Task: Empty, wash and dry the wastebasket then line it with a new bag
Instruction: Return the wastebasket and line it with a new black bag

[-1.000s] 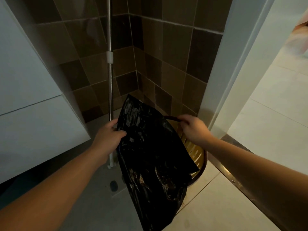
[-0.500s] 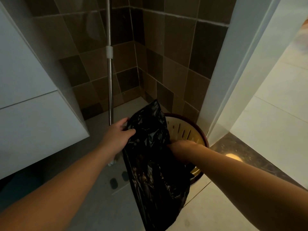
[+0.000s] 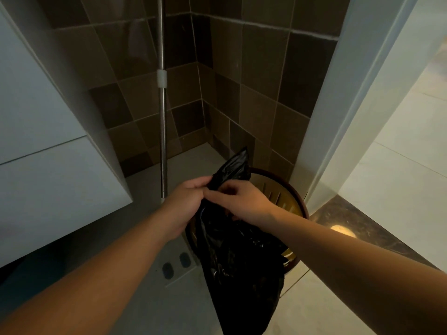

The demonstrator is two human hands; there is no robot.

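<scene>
- The black bag (image 3: 242, 262) hangs long and narrow, its long axis running from a crumpled tip near the wall corner down toward the bottom edge of the view, the heavy lower end nearest me.
- Its upper tip pokes up just past my knuckles, pointing away from me toward the brown tiled wall (image 3: 261, 81).
- The wastebasket (image 3: 294, 199) stands on the floor in the corner beside the white door frame (image 3: 338, 117); the bag hangs in front of it and covers most of its mouth.
- I can see slots in the wastebasket's yellowish inner wall and a dark brown rim; whether anything lies inside it I cannot tell.
- What the bag holds is hidden by its dark plastic.
- My left hand (image 3: 186, 204) is curled round the bag's gathered neck from the left side.
- My right hand (image 3: 246, 201) grips the same neck from the right, fingers bent into the plastic, fingertips meeting my left hand.
- The bag's neck sits between both hands; the rest drops below them.
- A metal pole (image 3: 163, 131) stands upright just beyond my left hand, with a white cabinet (image 3: 48, 165) to the left.
</scene>
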